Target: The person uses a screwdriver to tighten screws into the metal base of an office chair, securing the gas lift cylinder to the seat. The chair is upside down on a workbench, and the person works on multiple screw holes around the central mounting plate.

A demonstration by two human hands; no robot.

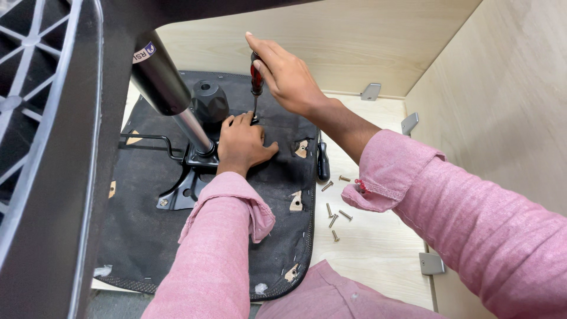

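Light wood board (378, 248), black seat underside (142, 236); screwdriver (256, 80) is clamped in right hand (289, 77), tip steadied by left hand (242, 145). Shaft should be kept vertical; 6 loose screws (333, 207) nearby.

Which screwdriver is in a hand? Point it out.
The red-handled screwdriver, upright in the right hand; the black-handled screwdriver lies untouched beside the seat base.
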